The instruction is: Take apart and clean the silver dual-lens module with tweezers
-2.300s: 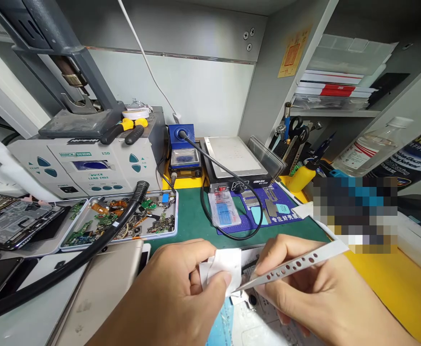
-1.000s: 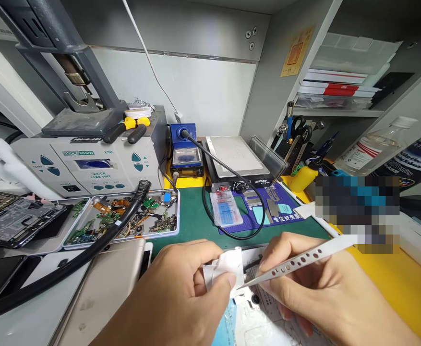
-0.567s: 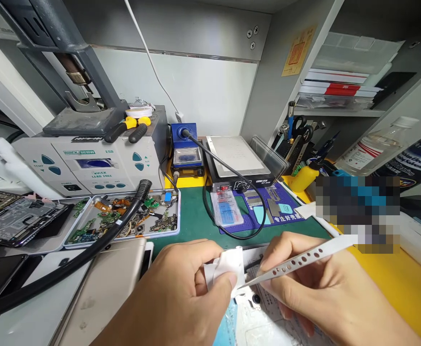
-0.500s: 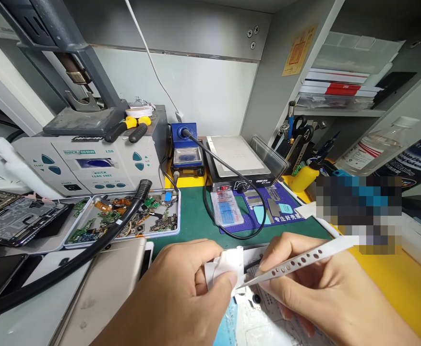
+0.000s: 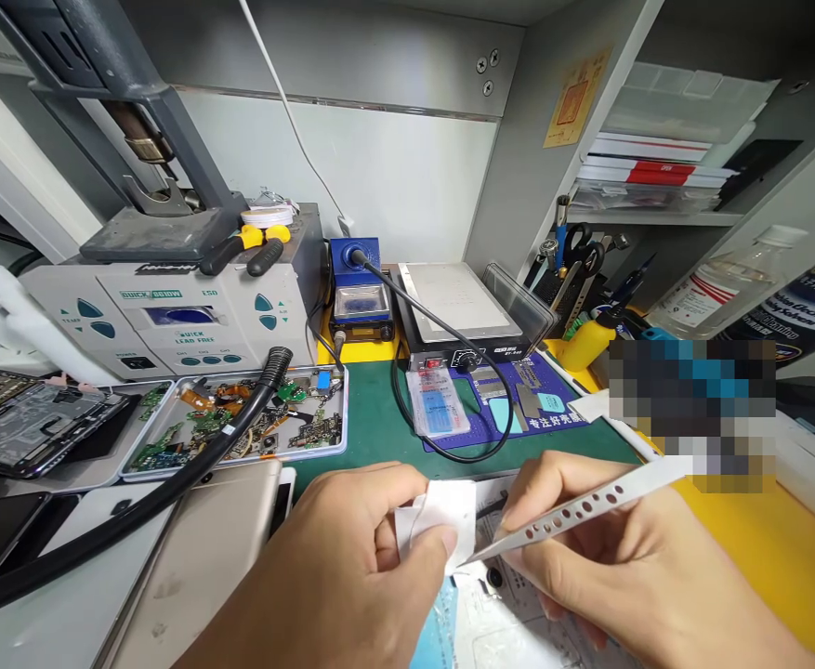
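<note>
A small folded piece of white paper is pinched between the thumb and fingers of my left hand. My right hand grips silver tweezers with a row of round holes along the arm. Their pointed tip lies at the lower right edge of the paper; whether anything tiny is between the points, I cannot tell. Below the hands, a light printed surface bears a small black round part. A light-blue sheet shows beneath my left thumb.
At the left, a black hose crosses a tray of circuit boards and several phones. A hot-air station, a soldering iron stand and a hot plate stand behind. A blurred patch covers things at the right.
The paper's upper right corner, curled before, now lies flatter and wider. The tweezer tip has shifted slightly, and both hands stay almost in place.
</note>
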`<state>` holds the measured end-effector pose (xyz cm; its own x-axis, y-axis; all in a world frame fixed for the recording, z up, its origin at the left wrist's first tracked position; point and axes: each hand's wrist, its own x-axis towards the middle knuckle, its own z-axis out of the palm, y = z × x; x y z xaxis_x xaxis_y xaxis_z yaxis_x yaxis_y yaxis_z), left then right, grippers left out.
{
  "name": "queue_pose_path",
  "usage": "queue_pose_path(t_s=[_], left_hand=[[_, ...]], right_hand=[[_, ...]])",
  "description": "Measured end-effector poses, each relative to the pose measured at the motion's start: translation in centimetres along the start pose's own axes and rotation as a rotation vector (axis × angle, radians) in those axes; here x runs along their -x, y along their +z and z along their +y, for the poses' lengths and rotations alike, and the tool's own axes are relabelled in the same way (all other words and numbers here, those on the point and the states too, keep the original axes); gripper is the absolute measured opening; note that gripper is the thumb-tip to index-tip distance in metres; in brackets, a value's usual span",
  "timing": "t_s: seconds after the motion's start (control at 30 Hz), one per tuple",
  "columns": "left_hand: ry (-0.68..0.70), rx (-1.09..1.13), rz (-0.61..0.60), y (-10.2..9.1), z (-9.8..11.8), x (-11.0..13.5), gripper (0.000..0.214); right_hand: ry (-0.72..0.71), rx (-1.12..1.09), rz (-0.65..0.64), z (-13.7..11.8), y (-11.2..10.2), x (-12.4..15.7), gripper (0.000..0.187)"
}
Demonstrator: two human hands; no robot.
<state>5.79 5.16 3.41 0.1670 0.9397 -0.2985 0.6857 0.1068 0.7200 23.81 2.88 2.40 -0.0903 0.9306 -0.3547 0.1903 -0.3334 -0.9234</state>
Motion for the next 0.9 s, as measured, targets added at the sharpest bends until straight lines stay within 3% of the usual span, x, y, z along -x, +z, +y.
queue_pose_path(t_s=[0.53,0.73,0.9], left_hand=[[-0.038,-0.023,-0.029,0.00,0.05,-0.01,0.026],[-0.031,0.003,-0.004,0.11,-0.07,0.06,0.032],[-0.016,-0.001,-0.006,0.11,-0.07,-0.03,0.030]], right_hand=[[-0.003,0.039,-0.001,0.08,-0.18,-0.01,0.018],[-0.007,0.034,-0.084,0.62,-0.53,-0.09,0.017],[-0.016,-0.013,-0.016,0.32,-0.21,0.09,0.022]])
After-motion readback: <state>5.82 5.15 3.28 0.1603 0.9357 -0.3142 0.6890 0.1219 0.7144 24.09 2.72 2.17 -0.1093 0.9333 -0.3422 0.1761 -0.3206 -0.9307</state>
